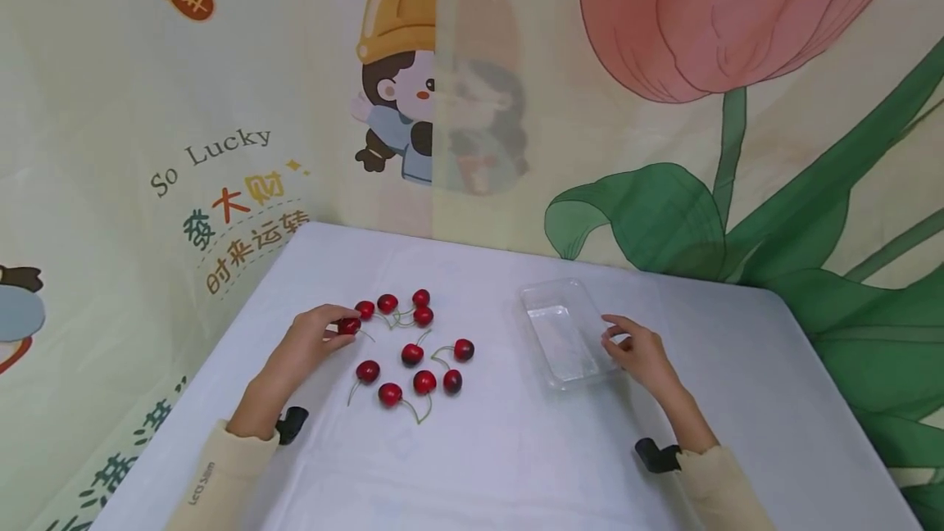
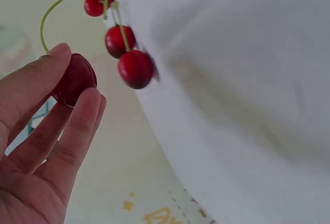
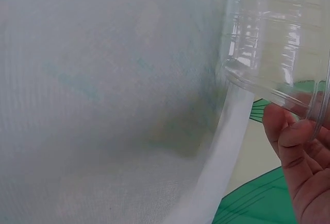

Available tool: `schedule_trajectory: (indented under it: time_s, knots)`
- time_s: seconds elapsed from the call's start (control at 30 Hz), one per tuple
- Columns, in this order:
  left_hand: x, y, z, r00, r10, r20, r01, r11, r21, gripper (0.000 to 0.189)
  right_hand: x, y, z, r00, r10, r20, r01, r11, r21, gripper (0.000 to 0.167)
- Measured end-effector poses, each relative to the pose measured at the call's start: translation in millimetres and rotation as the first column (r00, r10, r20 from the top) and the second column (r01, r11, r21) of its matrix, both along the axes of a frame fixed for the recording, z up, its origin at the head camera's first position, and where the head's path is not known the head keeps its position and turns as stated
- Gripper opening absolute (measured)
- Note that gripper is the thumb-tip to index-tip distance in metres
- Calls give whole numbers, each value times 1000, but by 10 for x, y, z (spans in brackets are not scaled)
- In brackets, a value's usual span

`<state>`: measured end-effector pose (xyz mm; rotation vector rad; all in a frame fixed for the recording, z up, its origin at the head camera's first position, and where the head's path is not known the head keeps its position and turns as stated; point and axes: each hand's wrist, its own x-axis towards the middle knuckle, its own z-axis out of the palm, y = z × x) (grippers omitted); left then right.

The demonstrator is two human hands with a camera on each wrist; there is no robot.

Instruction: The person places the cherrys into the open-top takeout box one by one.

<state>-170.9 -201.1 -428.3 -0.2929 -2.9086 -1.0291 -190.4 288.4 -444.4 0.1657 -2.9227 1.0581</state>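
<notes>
Between thumb and fingertips, my left hand (image 1: 308, 340) pinches a dark red cherry (image 2: 75, 80) by its sides, and its green stem stands free. In the head view this cherry is beside the left end of a loose group of several other cherries (image 1: 387, 303) with stems. More cherries (image 1: 424, 382) lie nearer the front. To the right is a clear plastic box (image 1: 549, 333), open at the top, with nothing seen in it. My right hand (image 1: 640, 353) holds its right rim; through the clear wall a finger shows behind the rim in the right wrist view.
A white cloth covers the table (image 1: 472, 465). Behind it hangs a printed curtain (image 1: 487, 211) with a large tulip and cartoon figures. White cloth lies between the cherries and the box. Black wrist cameras (image 1: 292, 425) sit at both sleeves.
</notes>
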Motion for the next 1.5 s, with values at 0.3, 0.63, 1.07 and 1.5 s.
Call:
schedule_trajectory:
  time_s: [0.3,0.63,1.07,1.5]
  knots:
    - [-16,300,254,993,-79,-85,78,997,-18,38,12,5,59,1000,3,-9,-3,1000,6,41]
    - [-65,629,448,987,-132,-95,130,991,-26,41,-2,-14,40,1000,-11,24,12,1000,-8,42]
    - [-141,1079,437,953,-288,-98,291,957,17,40,5,-19,45,999,-34,17,34,999,-2,40]
    - [-168,1595,432,921,-387,-39,386,922,-40,38,7,-29,61,999,-29,15,29,1000,-9,40]
